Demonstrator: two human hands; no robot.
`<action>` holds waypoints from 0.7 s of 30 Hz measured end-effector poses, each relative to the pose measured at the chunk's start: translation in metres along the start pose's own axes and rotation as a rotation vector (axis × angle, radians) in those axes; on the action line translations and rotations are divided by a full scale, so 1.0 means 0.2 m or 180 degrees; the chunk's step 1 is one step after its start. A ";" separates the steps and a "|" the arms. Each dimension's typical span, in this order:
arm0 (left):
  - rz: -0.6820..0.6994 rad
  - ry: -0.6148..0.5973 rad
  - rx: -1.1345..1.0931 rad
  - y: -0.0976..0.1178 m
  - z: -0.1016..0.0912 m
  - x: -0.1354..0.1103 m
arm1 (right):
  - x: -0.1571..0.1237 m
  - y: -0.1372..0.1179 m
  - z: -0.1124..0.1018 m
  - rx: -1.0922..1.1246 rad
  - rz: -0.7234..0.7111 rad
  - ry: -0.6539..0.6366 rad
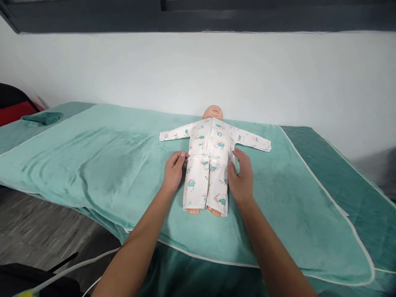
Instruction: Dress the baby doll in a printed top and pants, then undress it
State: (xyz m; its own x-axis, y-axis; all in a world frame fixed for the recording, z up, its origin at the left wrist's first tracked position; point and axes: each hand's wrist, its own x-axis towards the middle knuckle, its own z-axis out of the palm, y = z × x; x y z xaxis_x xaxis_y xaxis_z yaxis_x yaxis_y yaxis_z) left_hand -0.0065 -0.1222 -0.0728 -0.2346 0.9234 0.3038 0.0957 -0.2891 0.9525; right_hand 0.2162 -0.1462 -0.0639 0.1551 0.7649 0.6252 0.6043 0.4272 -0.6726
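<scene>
A baby doll (213, 112) lies on its back on a teal towel (102, 165), head toward the wall, arms spread. It wears a white printed top (213, 140) and matching trousers (206, 181); bare feet stick out at the bottom. My left hand (173, 170) rests at the doll's left hip, fingers curled onto the trouser waistband. My right hand (241, 175) lies against the other hip, fingers together along the waistband edge. Whether either hand pinches the cloth is not clear.
The towel has a white piped edge (312, 173) and covers a table with a darker teal sheet (355, 194). A folded teal cloth (41, 118) and a red and black object (14, 108) sit far left. A white cable (77, 268) runs below.
</scene>
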 end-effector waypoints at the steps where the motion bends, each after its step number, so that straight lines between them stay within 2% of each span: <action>1: -0.0048 0.0045 -0.0046 -0.01 0.00 0.00 | 0.02 -0.04 0.00 -0.0077 -0.0207 -0.0034; 4: -0.0121 0.0057 -0.0206 -0.01 0.01 0.01 | 0.08 -0.15 0.04 -0.0550 -0.0614 -0.0379; 9: -0.0208 0.0010 -0.0420 -0.01 0.01 0.01 | 0.18 -0.25 0.13 -0.1594 -0.0833 -0.0839; 13: -0.0264 -0.0024 -0.0383 0.00 0.01 0.01 | 0.21 -0.24 0.14 -0.1665 -0.1035 -0.0828; 21: -0.0207 -0.0075 -0.0327 -0.02 0.00 0.01 | 0.19 -0.24 0.05 -0.1696 -0.1354 -0.0809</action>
State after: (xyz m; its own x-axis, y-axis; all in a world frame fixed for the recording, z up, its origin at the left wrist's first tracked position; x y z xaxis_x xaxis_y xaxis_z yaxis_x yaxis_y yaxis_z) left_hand -0.0071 -0.1187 -0.0760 -0.2140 0.9464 0.2418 -0.0190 -0.2515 0.9677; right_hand 0.1847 -0.1335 -0.0115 -0.3251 0.7010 0.6348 0.8806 0.4691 -0.0671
